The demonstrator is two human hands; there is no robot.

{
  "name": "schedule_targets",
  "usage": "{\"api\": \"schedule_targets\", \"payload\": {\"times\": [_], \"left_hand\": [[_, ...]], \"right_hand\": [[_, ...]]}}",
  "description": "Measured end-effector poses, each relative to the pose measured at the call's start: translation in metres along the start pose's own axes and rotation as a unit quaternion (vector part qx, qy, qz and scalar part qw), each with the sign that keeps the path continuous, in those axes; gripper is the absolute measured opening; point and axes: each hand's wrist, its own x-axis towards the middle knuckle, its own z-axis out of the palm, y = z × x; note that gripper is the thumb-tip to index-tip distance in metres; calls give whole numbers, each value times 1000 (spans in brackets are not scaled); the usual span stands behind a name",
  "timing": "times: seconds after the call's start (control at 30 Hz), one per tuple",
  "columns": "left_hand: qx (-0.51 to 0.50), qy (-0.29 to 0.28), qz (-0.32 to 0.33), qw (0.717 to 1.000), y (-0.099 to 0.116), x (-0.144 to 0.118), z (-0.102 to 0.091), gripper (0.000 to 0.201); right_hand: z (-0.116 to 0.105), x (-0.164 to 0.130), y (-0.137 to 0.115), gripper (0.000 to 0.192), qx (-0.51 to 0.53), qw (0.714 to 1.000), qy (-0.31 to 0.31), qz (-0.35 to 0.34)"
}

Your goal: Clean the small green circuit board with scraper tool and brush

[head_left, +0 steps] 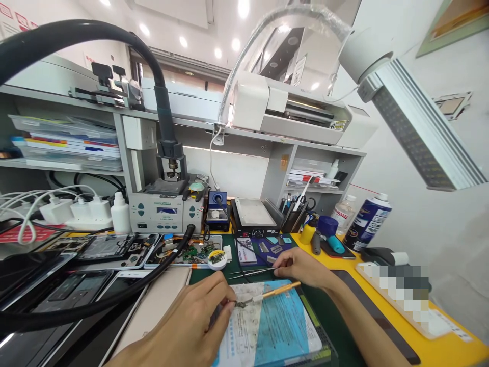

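My left hand (198, 313) is closed in a pinch on the edge of a small circuit board (240, 305), just above a stained blue-and-white booklet (273, 331). A scraper-like tool with a golden handle (280, 289) lies across the booklet, its blade end close to the board. Beyond the booklet, my right hand (301, 267) pinches the rear end of thin metal tweezers (254, 272), whose tips point left over the green mat (336, 311). Fingers hide part of the board and the tweezers' end.
A soldering station (166, 211) stands behind, its black hose (160, 283) arching across the left. Phones (72, 290) and a tray of boards (191, 252) lie left. A heating plate (254, 216) sits at the back. A lamp (424, 122) hangs upper right; a spray can (367, 221) stands below.
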Motion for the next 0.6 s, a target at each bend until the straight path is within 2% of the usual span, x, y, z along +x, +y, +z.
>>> {"api": "schedule_targets", "payload": {"times": [0.17, 0.3, 0.47, 0.6], "left_hand": [[-4, 3, -4, 1000, 0, 0, -1, 20], [-9, 6, -1, 1000, 0, -2, 0, 19], [-16, 5, -2, 1000, 2, -2, -1, 18], [-15, 0, -10, 1000, 2, -1, -2, 19]], "right_hand": [[-8, -5, -6, 25, 44, 998, 30, -37], [-17, -10, -10, 40, 99, 986, 125, -53], [-21, -15, -10, 51, 143, 951, 263, -77], [-23, -17, -9, 51, 123, 947, 291, -66]]}}
